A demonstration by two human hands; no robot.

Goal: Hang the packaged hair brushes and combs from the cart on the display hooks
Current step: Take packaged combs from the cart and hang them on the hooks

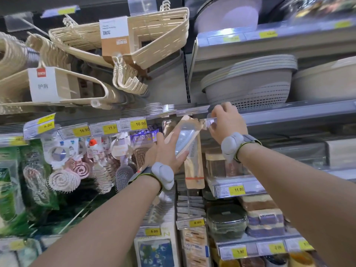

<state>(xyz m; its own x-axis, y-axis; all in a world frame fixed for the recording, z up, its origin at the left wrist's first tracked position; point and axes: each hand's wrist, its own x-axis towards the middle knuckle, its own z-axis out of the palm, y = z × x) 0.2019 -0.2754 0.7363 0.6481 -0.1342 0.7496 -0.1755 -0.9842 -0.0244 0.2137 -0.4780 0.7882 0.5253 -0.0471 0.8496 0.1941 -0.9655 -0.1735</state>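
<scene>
Just right of the frame's centre, the packaged comb [182, 139] is held up tilted, its top edge close under the shelf rail and its clear blister facing the camera over a brown card back. The left hand [165, 155] holds it from below, the thumb pressed against the lower end of the pack and the fingers lying behind it. Beside the pack's top, the right hand [226, 122] pinches a clear tag holder [211, 121] between thumb and fingertips; the hook behind it is too blurred to make out. Another brown card pack [194, 170] hangs straight down just behind and below the held one. Each wrist wears a band with a grey device [162, 174]. At middle left, hair brushes [63, 180] hang crowded in rows beneath yellow price labels [140, 123]. Cream clothes hangers [81, 37] fill the upper left of the frame, and stacked grey colanders [248, 83] sit on the shelf at upper right. Lidded containers [227, 220] stand at lower right.
</scene>
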